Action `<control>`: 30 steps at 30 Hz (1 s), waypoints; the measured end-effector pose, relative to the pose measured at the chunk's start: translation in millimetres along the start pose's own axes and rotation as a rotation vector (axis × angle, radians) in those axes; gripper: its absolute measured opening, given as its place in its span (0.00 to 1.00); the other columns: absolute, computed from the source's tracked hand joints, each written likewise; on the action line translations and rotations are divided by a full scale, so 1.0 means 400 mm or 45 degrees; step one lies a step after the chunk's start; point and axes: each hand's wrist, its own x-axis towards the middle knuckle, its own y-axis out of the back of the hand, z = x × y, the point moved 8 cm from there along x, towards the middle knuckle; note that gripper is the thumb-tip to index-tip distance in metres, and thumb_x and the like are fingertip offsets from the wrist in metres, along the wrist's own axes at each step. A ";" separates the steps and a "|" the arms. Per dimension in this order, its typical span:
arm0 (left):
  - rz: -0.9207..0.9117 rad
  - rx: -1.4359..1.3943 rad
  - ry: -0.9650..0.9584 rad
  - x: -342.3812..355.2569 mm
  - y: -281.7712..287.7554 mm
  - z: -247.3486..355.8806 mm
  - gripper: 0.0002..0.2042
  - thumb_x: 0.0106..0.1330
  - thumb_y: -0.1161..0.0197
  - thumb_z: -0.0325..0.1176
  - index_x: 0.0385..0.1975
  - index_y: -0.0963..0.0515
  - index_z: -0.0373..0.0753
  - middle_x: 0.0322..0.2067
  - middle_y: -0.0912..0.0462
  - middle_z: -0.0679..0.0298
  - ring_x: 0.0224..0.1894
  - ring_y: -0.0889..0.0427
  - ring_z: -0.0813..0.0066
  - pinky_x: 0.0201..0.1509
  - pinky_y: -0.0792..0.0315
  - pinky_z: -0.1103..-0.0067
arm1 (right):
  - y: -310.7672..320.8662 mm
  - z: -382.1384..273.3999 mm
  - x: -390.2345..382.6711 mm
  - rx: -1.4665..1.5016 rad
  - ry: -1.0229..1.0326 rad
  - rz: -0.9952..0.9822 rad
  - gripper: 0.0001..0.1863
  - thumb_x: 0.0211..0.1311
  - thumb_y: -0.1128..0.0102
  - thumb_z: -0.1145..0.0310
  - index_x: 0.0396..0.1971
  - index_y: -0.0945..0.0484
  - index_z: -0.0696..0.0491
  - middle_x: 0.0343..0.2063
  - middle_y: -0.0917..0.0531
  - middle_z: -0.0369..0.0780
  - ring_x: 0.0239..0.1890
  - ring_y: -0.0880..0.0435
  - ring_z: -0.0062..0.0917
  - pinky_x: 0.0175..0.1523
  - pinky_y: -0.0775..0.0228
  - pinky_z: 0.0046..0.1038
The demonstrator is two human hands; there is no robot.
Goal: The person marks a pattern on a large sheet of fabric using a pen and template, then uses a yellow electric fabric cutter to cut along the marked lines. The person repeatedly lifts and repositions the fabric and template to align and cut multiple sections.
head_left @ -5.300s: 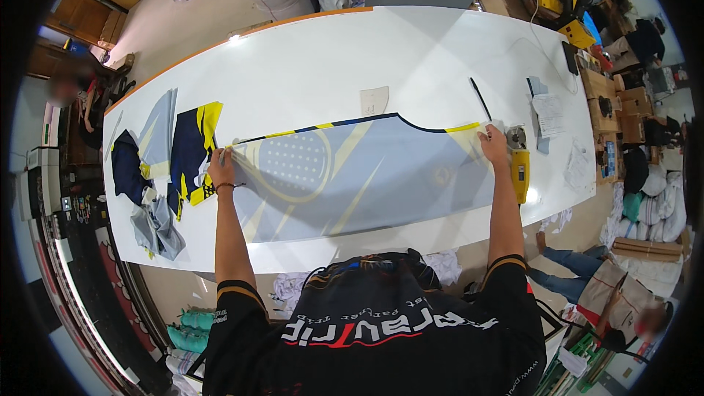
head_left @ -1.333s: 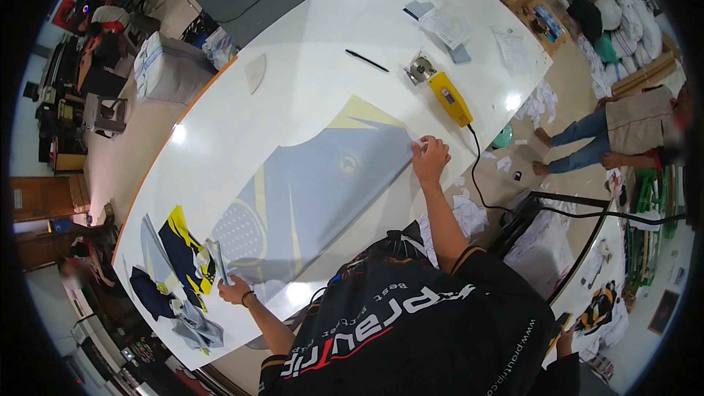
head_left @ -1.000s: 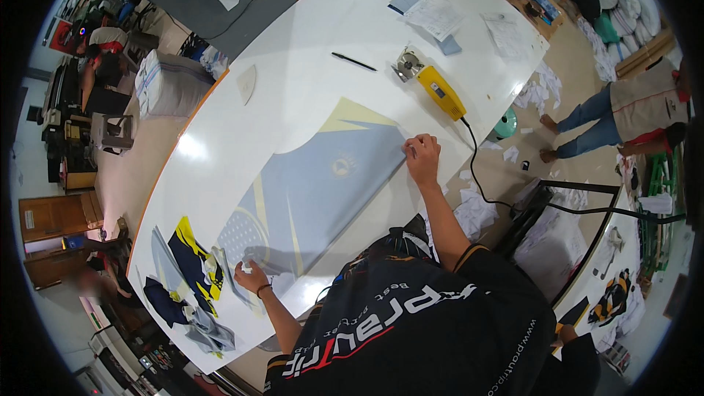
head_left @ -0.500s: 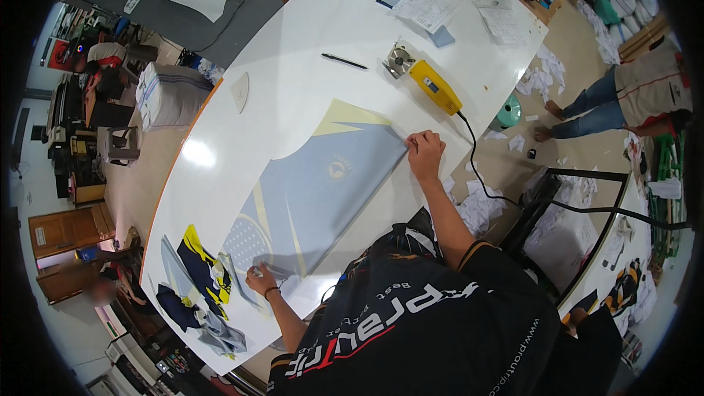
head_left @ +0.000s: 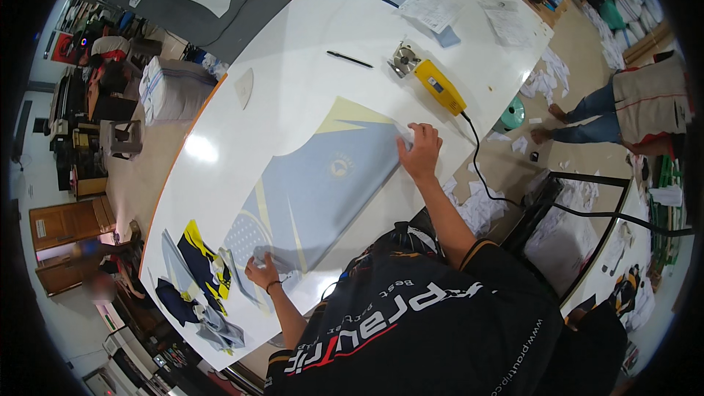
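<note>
White bench (head_left: 293,92): largest item, carrying all the work. Next, the cloth panel (head_left: 319,176), lying mid-bench along the side nearest the person, presumably laid out at length so its edges stay flat and true. Face is pale blue-grey with paler yellow streaks, a white-dotted oval at its left end and a small round emblem toward the right; the far edge dips in a curve, the near one runs straight. (Muted colour suggests the reverse side is up.) Navy, yellow and grey cloth pieces (head_left: 205,260) lie bunched at the left, probably to be out of the way. Yellow cutter (head_left: 438,86) rests beyond the panel, apparently parked within reach. Right hand (head_left: 419,148): fingers spread, at the panel's right corner. Left hand (head_left: 262,271): thumb and fingers apart over the left end; contact pressure cannot be told. Smallest: black pen (head_left: 350,59), well apart from the cloth.
</note>
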 end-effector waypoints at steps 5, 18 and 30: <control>-0.153 -0.010 0.090 -0.007 -0.022 0.097 0.45 0.48 0.19 0.60 0.64 0.29 0.43 0.64 0.33 0.47 0.67 0.35 0.43 0.65 0.32 0.47 | -0.043 0.034 0.002 -0.228 -0.254 -0.146 0.17 0.60 0.29 0.58 0.44 0.18 0.50 0.43 0.19 0.39 0.51 0.24 0.37 0.55 0.38 0.44; -0.528 0.090 0.209 -0.047 -0.051 0.140 0.70 0.36 0.17 0.68 0.79 0.54 0.52 0.79 0.60 0.44 0.80 0.61 0.36 0.68 0.46 0.28 | -0.019 0.075 0.021 0.330 -0.264 -0.214 0.06 0.58 0.29 0.70 0.29 0.17 0.55 0.31 0.16 0.41 0.33 0.16 0.36 0.42 0.26 0.38; -0.677 0.153 0.289 -0.050 -0.029 0.087 0.76 0.34 0.18 0.70 0.81 0.63 0.51 0.79 0.67 0.38 0.78 0.66 0.24 0.72 0.49 0.31 | -0.059 0.115 0.006 0.544 -0.336 -0.432 0.10 0.57 0.33 0.73 0.39 0.18 0.58 0.26 0.15 0.43 0.28 0.14 0.29 0.40 0.22 0.29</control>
